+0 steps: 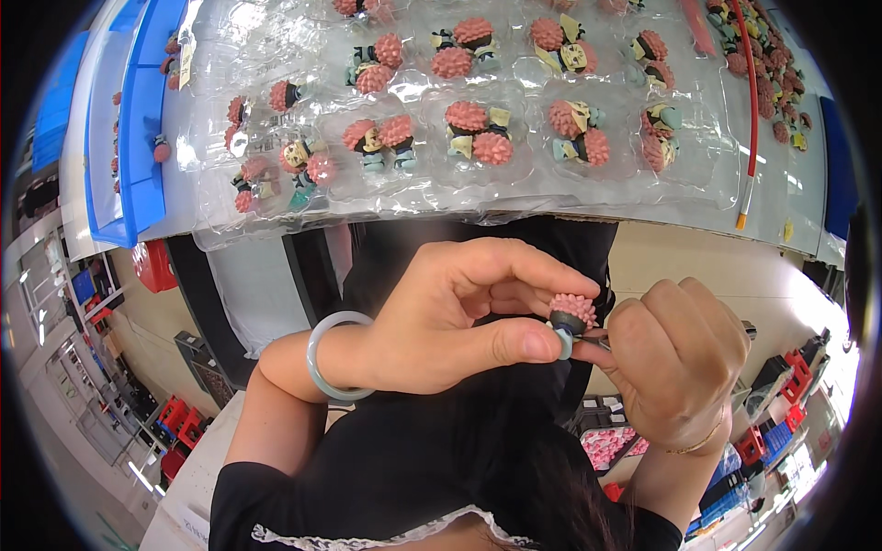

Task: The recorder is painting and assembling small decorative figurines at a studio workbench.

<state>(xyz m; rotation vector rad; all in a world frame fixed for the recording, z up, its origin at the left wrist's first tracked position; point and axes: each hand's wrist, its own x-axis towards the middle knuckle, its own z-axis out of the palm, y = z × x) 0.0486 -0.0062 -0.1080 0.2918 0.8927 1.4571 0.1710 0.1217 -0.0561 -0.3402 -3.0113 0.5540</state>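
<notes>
A small toy figurine [572, 310] with bumpy pink hair and a pale blue body is pinched between the thumb and fingers of my left hand [450, 317]. Close beside it, my right hand [675, 354] is closed, its fingers curled tightly. A thin, dark metallic tip [595, 341] juts from the right fingers toward the figurine's body; the rest of that tool is hidden in the fist, so its exact kind cannot be told. Both hands are in front of my black top, just below the table's near edge.
A clear plastic blister tray [524, 188] on the table holds several similar figurines [478, 133]. A blue bin [138, 138] stands at left. A red-handled paintbrush [751, 119] lies at right, near a pile of pink-haired pieces [772, 78]. A red stool [154, 266] is below left.
</notes>
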